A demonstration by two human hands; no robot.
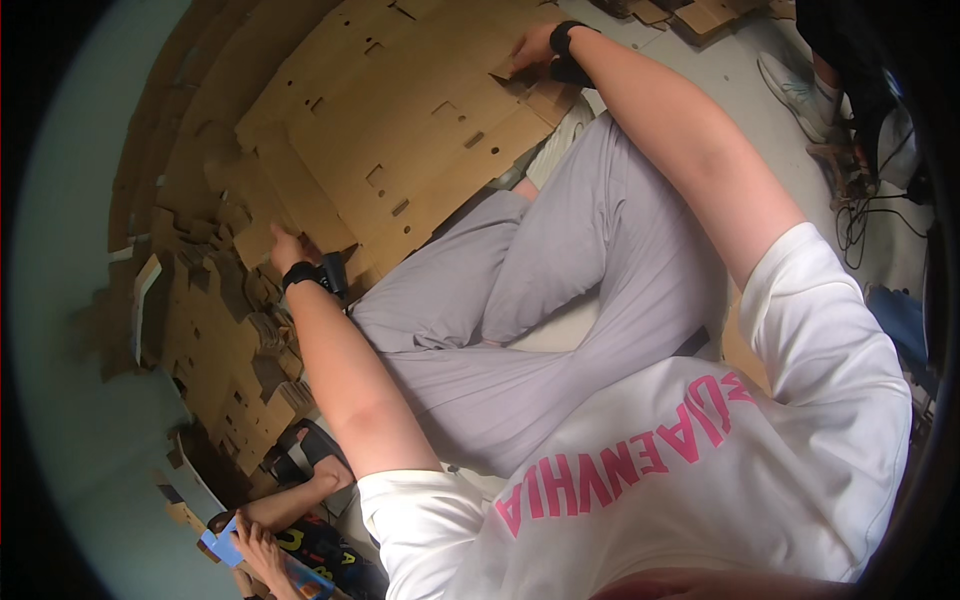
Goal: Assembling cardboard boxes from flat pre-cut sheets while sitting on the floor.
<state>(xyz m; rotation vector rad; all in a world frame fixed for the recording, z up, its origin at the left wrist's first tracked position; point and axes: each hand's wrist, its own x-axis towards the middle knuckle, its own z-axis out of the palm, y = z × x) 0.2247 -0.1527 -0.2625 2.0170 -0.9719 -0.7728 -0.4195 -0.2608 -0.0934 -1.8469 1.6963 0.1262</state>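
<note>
A large brown cardboard sheet with slots, small holes and creased flaps lies in front of my crossed legs. At its near left end, my left hand is closed on the edge of a raised flap, its fingertips partly hidden by the board. My right hand is closed at the far right corner, fingers bent around a small flap there. Both wrists wear black bands, and a small dark device sits on the left one.
Stacked die-cut cardboard stands along the left. More cardboard pieces lie at the far right. Another person's hands hold a blue item at the lower left. A person's shoe and black cables are on the right.
</note>
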